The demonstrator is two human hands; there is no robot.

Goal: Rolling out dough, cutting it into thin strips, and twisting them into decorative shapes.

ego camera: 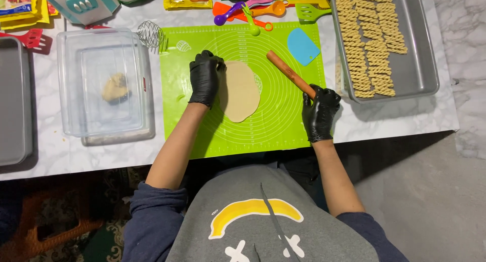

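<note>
A flat oval of pale dough (241,91) lies on a green silicone mat (283,125). My left hand (205,78), in a black glove, rests on the dough's left edge. My right hand (320,111), also gloved in black, grips the near end of a wooden rolling pin (288,72). The pin slants up and to the left across the mat, to the right of the dough and apart from it.
A clear plastic tub (71,115) at the left holds a lump of dough (115,87). A grey metal tray (420,64) at the right carries several rows of twisted dough sticks. A blue scraper (303,46), whisk (150,34), coloured spoons and spatulas (263,11) lie at the back.
</note>
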